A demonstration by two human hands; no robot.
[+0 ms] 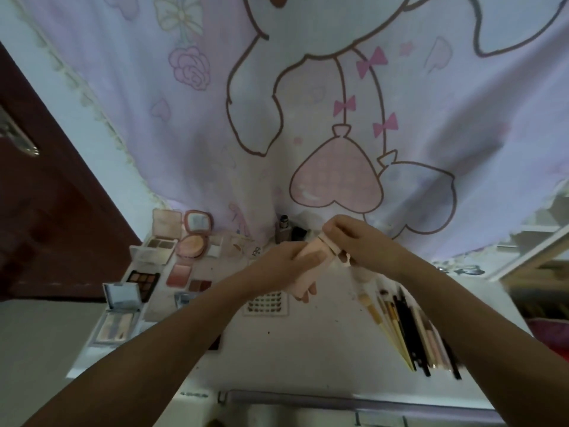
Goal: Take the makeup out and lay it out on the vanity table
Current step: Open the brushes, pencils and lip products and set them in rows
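Observation:
My left hand [286,266] grips a pale pink tube-shaped case [311,257] above the middle of the white vanity table [292,349]. My right hand [348,238] pinches the case's pink cap or lid [334,249] at its upper end. Several open palettes lie on the table's left side, among them a dark eyeshadow palette [143,280], a round blush compact [192,245] and a mirrored palette [121,312]. A row of brushes and pencils [409,331] lies on the right. A lash tray [267,305] sits under my left wrist.
A cartoon-printed curtain [308,118] hangs behind the table. A small foundation bottle [281,229] stands at the back. A dark brown door [46,211] is to the left; a white frame [529,251] is at the right edge. A drawer front [338,399] shows below.

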